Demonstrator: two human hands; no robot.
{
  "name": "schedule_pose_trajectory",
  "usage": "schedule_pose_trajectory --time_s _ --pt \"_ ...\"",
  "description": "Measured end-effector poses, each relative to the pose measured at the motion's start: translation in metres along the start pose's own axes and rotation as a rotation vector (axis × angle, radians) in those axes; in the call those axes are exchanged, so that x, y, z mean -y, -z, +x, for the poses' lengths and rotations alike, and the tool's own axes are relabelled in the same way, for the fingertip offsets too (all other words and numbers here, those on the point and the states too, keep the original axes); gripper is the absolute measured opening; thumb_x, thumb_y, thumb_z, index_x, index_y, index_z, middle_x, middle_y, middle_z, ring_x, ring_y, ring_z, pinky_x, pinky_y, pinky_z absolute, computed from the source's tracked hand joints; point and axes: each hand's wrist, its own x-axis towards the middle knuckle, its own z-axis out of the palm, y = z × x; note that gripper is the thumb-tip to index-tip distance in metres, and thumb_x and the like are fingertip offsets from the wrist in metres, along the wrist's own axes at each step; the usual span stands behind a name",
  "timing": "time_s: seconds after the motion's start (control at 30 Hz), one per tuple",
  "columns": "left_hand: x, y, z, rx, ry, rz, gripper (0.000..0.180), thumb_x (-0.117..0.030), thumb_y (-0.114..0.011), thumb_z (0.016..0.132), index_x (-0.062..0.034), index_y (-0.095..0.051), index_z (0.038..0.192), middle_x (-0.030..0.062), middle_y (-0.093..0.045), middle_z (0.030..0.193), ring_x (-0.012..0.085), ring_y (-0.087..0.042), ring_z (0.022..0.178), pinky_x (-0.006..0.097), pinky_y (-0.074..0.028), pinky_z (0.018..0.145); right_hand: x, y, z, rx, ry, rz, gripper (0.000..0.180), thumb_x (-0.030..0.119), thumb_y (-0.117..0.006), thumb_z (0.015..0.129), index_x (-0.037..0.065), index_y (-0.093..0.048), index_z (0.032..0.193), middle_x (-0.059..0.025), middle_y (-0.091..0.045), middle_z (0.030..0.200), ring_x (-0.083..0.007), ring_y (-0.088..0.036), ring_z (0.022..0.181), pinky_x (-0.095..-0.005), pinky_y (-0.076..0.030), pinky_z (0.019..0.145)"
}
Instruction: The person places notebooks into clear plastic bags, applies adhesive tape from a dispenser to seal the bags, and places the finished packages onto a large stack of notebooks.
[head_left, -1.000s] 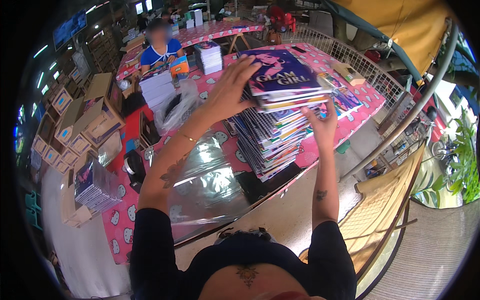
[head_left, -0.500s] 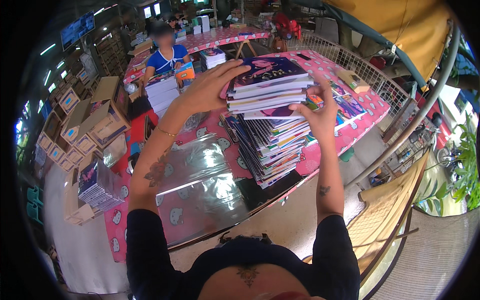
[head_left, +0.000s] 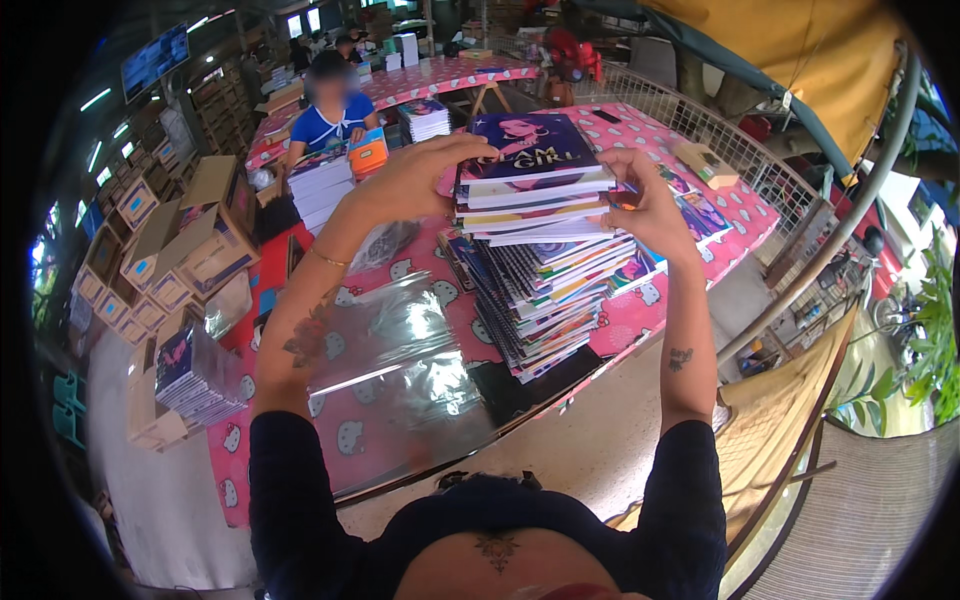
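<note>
A bundle of notebooks [head_left: 535,195], the top one with a dark purple cover, sits at the top of a tall, uneven stack of spiral notebooks [head_left: 540,300]. My left hand [head_left: 415,180] grips the bundle's left side, its fingers reaching over the top cover. At the right edge my right hand [head_left: 655,205] holds the bundle between thumb and fingers. Coil spines and page edges show in the lower stack. Clear plastic sheets [head_left: 395,400] lie flat on the pink patterned tablecloth [head_left: 350,435], left of the stack.
Across the table a person in blue [head_left: 335,115] sits behind a notebook pile [head_left: 318,185]. Open cardboard boxes [head_left: 205,240] stand at the left, near wrapped notebooks [head_left: 200,370]. More colourful notebooks [head_left: 703,215] lie at the right. A small cardboard box [head_left: 705,165] rests near the wire fence.
My right hand has shifted its hold, and its forearm has swung outward to the right. The bundle's top cover shows more fully, and the bundle sits slightly lower.
</note>
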Motion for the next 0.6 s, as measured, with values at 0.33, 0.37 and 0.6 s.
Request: schedule_pose_trajectory --time_s 0.33,0.37,0.6 --pt "0.023 0.016 0.011 0.018 -0.017 -0.307 0.088 0.003 -0.078 0.058 -0.0125 -0.052 0.140 0.0092 -0.054 0.142 0.0259 -0.052 0.130 0.036 -0.038 0.112 0.001 0.001 0.024 -0.078 0.039 0.242 0.066 0.009 -0.085 0.073 0.009 -0.058 0.133 0.0011 -0.053 0.104 -0.0100 -0.054 0.093 -0.0253 -0.048 0.085" --pt "0.026 0.015 0.010 0.026 -0.006 -0.311 0.088 0.003 -0.078 0.058 -0.0117 -0.052 0.140 0.0092 -0.054 0.142 0.0261 -0.051 0.131 0.036 -0.038 0.112 -0.001 0.002 0.026 -0.053 0.031 0.322 0.067 0.009 -0.085 0.073 0.009 -0.057 0.134 0.0009 -0.054 0.105 -0.0099 -0.054 0.093 -0.0253 -0.048 0.085" --pt "0.027 -0.002 0.007 -0.091 -0.014 -0.373 0.084 -0.007 -0.079 0.069 -0.0116 -0.044 0.146 0.0126 -0.053 0.142 0.0285 -0.049 0.133 0.039 -0.036 0.112 -0.014 0.006 0.024 -0.076 -0.019 0.401 0.066 0.000 -0.079 0.076 0.008 -0.055 0.137 -0.0022 -0.056 0.116 -0.0119 -0.056 0.101 -0.0258 -0.048 0.090"
